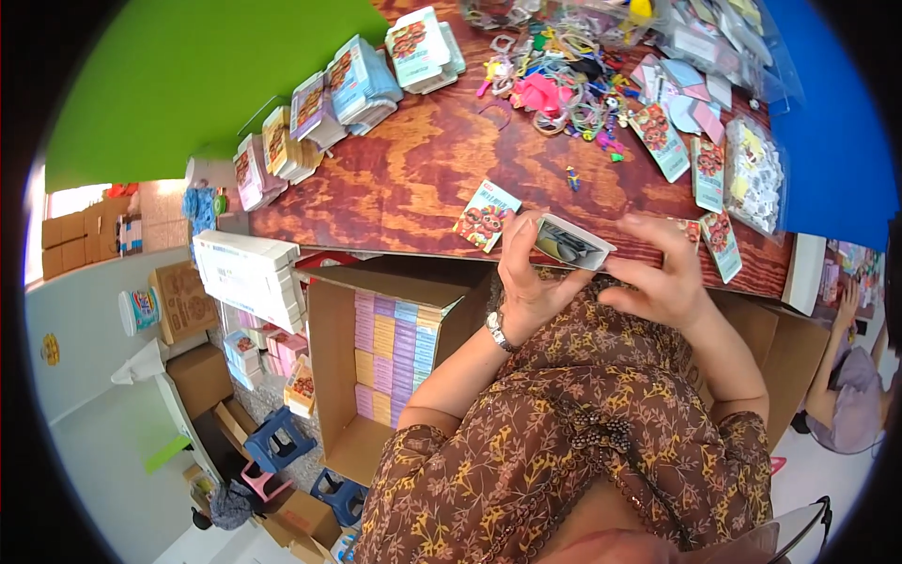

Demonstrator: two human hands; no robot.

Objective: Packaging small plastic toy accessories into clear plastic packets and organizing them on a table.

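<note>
My left hand point(532, 287), with a watch on its wrist, grips a small white open-topped box point(601, 252) just over the table's near edge. Something dark and greenish lies inside the box, too shaded to name. Close by the box's right end, my right hand point(663, 274) has its fingers apart and nothing visible in them. A flat printed carton point(487, 216) lies on the table left of the box. Further printed cartons point(722, 246) rest to the right of my right hand.
Stacks of flat cartons point(360, 83) line the table's left edge. A heap of colourful trinkets point(564, 94) covers the far middle. At right is a clear tray of small white pieces point(754, 174). Below the table stands a large cardboard box point(336, 376) of packed cartons.
</note>
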